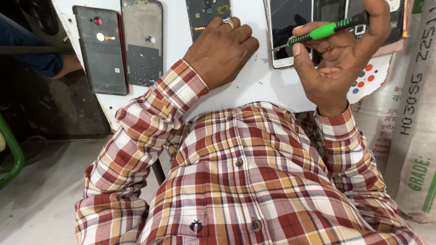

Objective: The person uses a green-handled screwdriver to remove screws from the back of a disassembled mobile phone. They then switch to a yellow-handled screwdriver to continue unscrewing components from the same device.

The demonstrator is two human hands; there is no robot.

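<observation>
My right hand (pixel 343 54) grips a green and black screwdriver (pixel 324 31), its thin metal tip pointing left over a white-framed phone (pixel 286 31) with a dark screen. My left hand (pixel 222 50), a ring on one finger, rests as a loose fist on the white table (pixel 254 84), just below an opened phone body (pixel 206 11) that shows its inner parts. Both sleeves are red, white and orange plaid.
A dark phone back cover (pixel 101 50) and a grey phone mid-frame (pixel 143 43) lie at the table's left. A pinkish phone part (pixel 399 27) sits at far right. A printed sack (pixel 408 113) stands right. Another person's blue sleeve (pixel 32 50) shows at upper left.
</observation>
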